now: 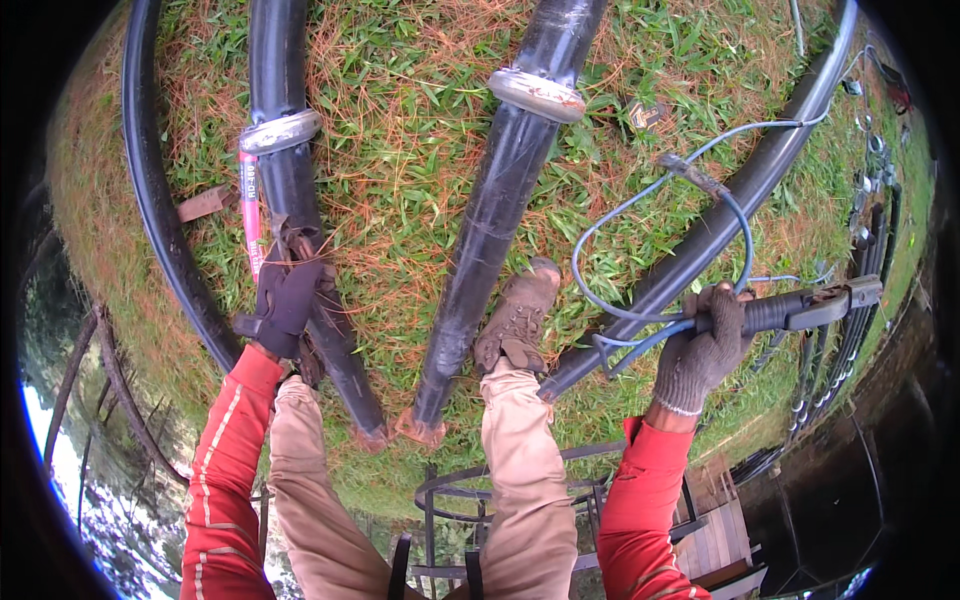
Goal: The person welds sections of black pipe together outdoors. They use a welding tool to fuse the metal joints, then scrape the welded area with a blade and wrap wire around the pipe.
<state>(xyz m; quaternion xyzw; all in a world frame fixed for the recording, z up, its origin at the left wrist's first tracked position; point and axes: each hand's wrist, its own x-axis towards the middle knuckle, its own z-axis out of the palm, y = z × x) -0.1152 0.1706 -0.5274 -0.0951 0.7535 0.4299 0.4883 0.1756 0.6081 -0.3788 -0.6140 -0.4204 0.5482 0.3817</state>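
My right hand (705, 345), in a grey knit glove, is wrapped round the black handle of a welding electrode holder (775, 312). The holder points right, and its metal jaw end shows no rod that I can make out. A blue-grey cable (590, 270) loops from beside this hand over a black pipe. My left hand (287, 300), in a dark glove, is closed low over my left boot and a black pipe (290, 185); what its fingers grip is hidden. A pink printed tube (249, 205) reaches up from beside that hand, along the pipe.
Another black pipe (490, 200) with a metal collar (538, 95) runs between my feet. A thinner curved pipe (150, 160) lies at left, and a thick one (740, 200) at right. My right boot (520, 310) stands on grass. Dark cables (870, 280) and a metal frame (460, 490) lie farther out.
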